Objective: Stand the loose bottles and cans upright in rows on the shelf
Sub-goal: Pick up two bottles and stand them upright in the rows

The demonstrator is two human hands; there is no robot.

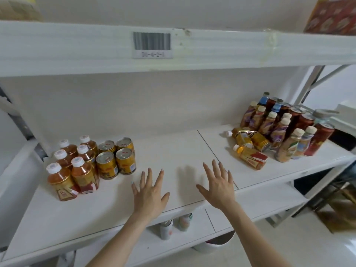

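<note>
So here's where we're at: both hands are empty and wide open, fingers spread. Our left hand (149, 191) is a bit left of the thin dark seam (212, 151) crossing the white shelf board (96, 218), and our right hand (218, 185) is right over that seam. We can't tell if the palms touch the board or just hover. Far left of the seam stands the tidy block, six amber tea bottles with white caps (75, 166) and four gold metal cans (115, 158), all upright in rows. The loose stuff is all right of the seam. A yellow plastic bottle with a red label (250, 156) lies on its side closest to it, a second yellow white-capped bottle (240, 133) lies behind that, and a gold can (260, 140) looks tipped over against the crowd of upright brown bottles and red cans (289, 128). Nothing is in our grip; the nearest toppled bottle sits just past the right fingertips. Our take: grab it with the right hand round the middle, not the cap, so it can't roll. Then we carry it left of the seam and stand it beside the gold metal cans.
</note>
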